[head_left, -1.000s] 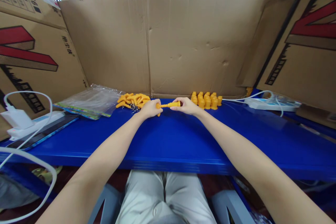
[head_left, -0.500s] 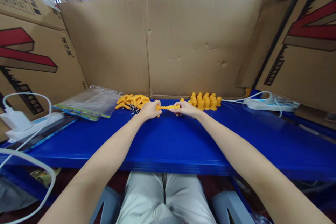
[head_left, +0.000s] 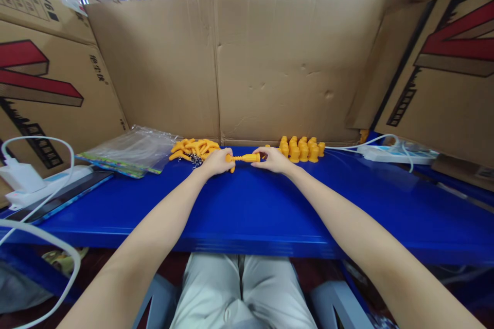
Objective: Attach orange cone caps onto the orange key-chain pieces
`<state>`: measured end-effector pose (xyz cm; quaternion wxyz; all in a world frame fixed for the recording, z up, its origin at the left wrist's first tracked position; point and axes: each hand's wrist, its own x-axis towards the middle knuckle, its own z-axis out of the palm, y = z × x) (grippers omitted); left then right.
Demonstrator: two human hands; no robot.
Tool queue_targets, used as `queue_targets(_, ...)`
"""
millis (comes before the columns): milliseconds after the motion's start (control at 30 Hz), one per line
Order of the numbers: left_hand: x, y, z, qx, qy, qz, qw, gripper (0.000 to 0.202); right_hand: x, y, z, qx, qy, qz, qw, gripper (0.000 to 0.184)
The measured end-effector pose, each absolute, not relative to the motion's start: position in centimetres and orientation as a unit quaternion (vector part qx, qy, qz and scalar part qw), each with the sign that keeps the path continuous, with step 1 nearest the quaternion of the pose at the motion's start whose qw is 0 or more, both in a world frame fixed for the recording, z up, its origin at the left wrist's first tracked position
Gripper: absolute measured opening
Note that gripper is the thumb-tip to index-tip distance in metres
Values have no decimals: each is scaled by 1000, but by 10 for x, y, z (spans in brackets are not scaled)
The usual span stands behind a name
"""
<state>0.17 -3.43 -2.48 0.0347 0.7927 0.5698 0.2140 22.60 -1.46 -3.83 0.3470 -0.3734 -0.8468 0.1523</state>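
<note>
Between my hands lies a yellow plastic T-handled piece (head_left: 247,158), held level just above the blue table (head_left: 247,205). It has a ridged, screw-like shaft and a wider cylindrical part at the right. My left hand (head_left: 217,162) is closed around its crossbar end, which the fingers partly hide. At the other end, the thumb and fingers of my right hand (head_left: 275,160) close on the wide cylindrical part. Left of my hands is a pile of yellow curved handles (head_left: 195,147) with small dark metal bits (head_left: 196,160). Rows of yellow flared caps (head_left: 303,150) stand beyond my right hand.
Clear plastic bags (head_left: 133,149) lie at the left, near a phone-like dark slab (head_left: 64,198) and a white power strip (head_left: 50,185) with cables. Another power strip (head_left: 397,154) sits at the right. Cardboard walls (head_left: 293,67) enclose the back and sides.
My right hand has shifted its grip slightly to the right, baring more of the cylindrical part. The left hand has barely moved and keeps hold of the crossbar end.
</note>
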Motion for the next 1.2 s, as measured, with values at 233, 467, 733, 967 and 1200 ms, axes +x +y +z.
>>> queue_targets(233,1,-31,-27,794,570,211,26,16,225,-14,-37,-377,-840,168,351,30)
queue_targets(467,1,-31,-26,797,565,213,-2,17,224,-16,-33,-389,-825,209,354,38)
queue_targets(733,1,-30,-26,795,573,198,-24,20,225,-16,-33,-400,-823,226,334,37)
queue_targets(967,2,-33,-24,794,575,195,-28,21,225,-17,-31,-402,-813,248,340,37)
queue_targets(1200,4,-38,-21,792,579,191,-39,24,224,-16,-32,-402,-790,299,353,37)
